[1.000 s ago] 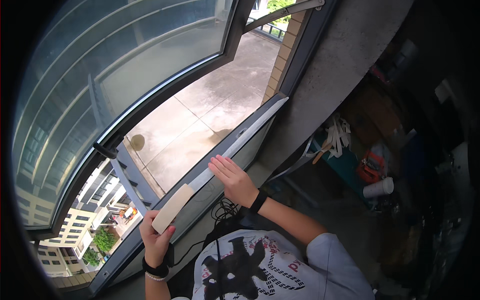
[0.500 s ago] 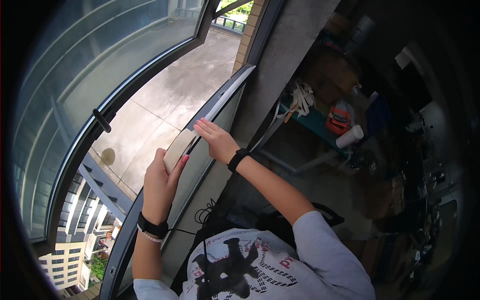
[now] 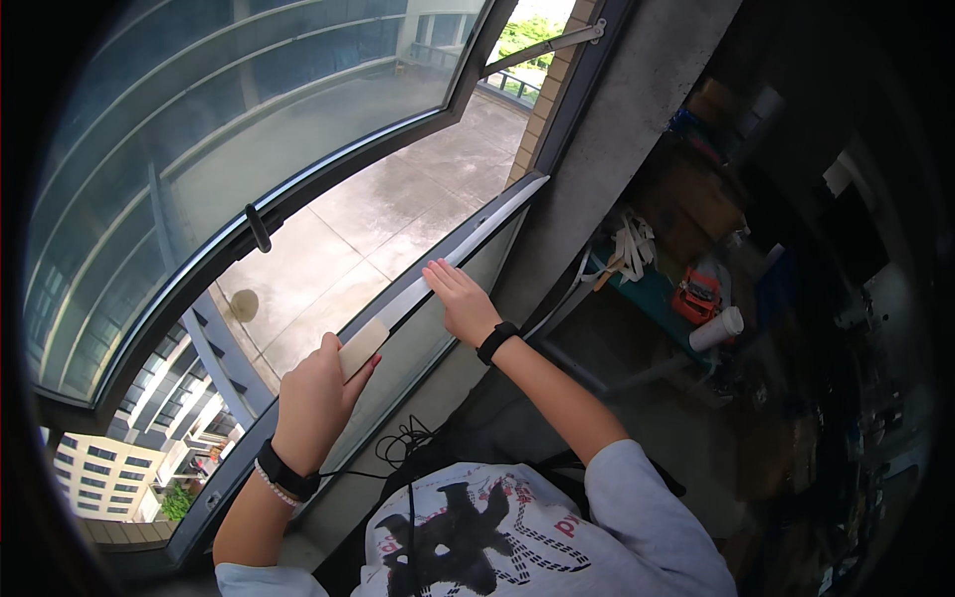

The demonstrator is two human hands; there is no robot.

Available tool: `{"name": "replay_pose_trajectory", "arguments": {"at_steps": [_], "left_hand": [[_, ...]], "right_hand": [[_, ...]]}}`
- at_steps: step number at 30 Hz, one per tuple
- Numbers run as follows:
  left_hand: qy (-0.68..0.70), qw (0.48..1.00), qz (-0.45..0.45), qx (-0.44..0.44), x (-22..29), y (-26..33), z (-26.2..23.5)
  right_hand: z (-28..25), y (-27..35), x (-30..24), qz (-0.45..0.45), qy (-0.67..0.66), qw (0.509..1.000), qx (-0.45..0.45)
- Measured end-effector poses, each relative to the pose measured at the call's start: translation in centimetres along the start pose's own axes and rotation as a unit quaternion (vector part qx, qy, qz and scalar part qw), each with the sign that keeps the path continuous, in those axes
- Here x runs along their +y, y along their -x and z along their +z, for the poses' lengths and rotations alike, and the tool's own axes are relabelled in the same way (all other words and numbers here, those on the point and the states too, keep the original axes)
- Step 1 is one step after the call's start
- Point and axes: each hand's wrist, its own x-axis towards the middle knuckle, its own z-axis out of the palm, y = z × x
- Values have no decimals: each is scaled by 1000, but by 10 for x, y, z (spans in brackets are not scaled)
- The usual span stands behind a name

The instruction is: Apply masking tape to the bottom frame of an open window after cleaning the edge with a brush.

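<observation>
My left hand [image 3: 313, 403] grips a small beige flat pad [image 3: 362, 345] and presses it against the grey lower rail of the window frame [image 3: 477, 229]. My right hand [image 3: 460, 297] lies flat on the same rail a little farther along, fingers stretched out and holding nothing. Both wrists wear black bands. An open glass sash [image 3: 229, 119] with a black handle [image 3: 258, 227] tilts outward above the rail.
Beyond the opening lies a wet concrete roof [image 3: 368, 219] far below, with buildings at the lower left. On the right, a dim room holds a teal table [image 3: 652, 294] with a red tool, a white cup [image 3: 718, 327] and pale straps. A black cable hangs by my chest.
My left hand has slid the beige pad along the rail, and my right hand has kept its place on the rail; my head has turned, shifting the whole view.
</observation>
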Motion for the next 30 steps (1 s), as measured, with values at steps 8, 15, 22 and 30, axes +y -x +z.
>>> {"name": "replay_pose_trajectory", "arguments": {"at_steps": [8,15,22,30], "left_hand": [[-132,990,-5,-52,-2,6,-17],[-183,975,-49,-120,-18,11,-18],[47,991,-109,-63,-47,31,-27],[182,982,-30,38,-80,52,-9]], "right_hand": [[2,2,6,13,29,999,-13],[2,1,2,3,25,1000,-5],[3,5,-5,-37,3,999,7],[10,4,-30,-64,-64,996,19]]}}
